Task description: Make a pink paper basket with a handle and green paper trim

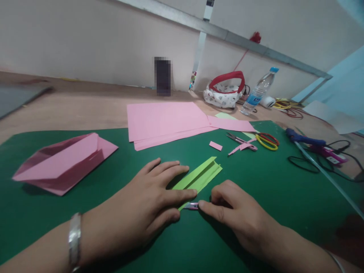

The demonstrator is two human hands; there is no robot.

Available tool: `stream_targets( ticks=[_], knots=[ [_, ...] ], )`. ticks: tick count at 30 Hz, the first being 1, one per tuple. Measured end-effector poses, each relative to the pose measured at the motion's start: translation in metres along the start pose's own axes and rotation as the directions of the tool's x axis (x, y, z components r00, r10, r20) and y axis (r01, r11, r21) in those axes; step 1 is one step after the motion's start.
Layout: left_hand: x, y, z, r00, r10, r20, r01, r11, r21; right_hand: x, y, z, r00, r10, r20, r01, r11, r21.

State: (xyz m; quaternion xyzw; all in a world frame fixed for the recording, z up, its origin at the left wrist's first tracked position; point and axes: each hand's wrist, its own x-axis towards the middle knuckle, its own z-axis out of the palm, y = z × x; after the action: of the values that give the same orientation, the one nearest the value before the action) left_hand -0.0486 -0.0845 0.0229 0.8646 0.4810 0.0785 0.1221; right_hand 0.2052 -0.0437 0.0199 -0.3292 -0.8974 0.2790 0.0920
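Note:
A folded strip of light green paper lies slantwise on the green cutting mat. My left hand rests on it with spread fingers, pressing it down and covering its near left part. In my right hand is a small craft knife, partly hidden by the fingers. Its blade touches the strip's near edge, just below my left index fingertip. To the left stands a folded pink paper boat.
Behind lie pink paper sheets, with scissors and pink scraps nearer. A glue gun with cables is at right. A water bottle and a patterned pouch stand near the wall.

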Motion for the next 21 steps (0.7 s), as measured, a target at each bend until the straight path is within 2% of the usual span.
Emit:
stream_targets(
  ticks=[2, 5, 9, 11, 16, 21],
  knots=[
    [0.000, 0.001, 0.001, 1.000, -0.006, 0.001, 0.006, 1.000, 0.002, 0.001, -0.001, -0.001, 0.995, -0.099, 0.012, 0.099, 0.992, -0.075],
    [0.005, 0.004, 0.004, 1.000, -0.015, -0.018, 0.015, 1.000, 0.015, 0.001, 0.001, -0.004, 0.992, -0.122, 0.005, 0.122, 0.985, -0.126],
    [0.014, 0.007, 0.009, 0.990, 0.001, -0.138, 0.001, 1.000, 0.013, 0.002, 0.010, -0.008, 0.999, -0.037, -0.032, 0.034, 0.996, -0.079],
    [0.014, 0.006, 0.010, 0.986, 0.021, -0.163, -0.024, 1.000, -0.016, 0.001, 0.013, -0.008, 0.999, 0.022, -0.041, -0.023, 0.999, -0.040],
    [0.004, 0.003, 0.002, 0.999, -0.009, -0.045, 0.007, 0.999, -0.036, 0.001, 0.013, -0.006, 0.997, -0.071, -0.043, 0.066, 0.992, -0.108],
    [0.002, 0.000, -0.001, 1.000, -0.021, 0.010, 0.021, 1.000, -0.017, 0.001, 0.013, -0.006, 0.996, -0.049, -0.068, 0.044, 0.996, -0.076]
  ],
)
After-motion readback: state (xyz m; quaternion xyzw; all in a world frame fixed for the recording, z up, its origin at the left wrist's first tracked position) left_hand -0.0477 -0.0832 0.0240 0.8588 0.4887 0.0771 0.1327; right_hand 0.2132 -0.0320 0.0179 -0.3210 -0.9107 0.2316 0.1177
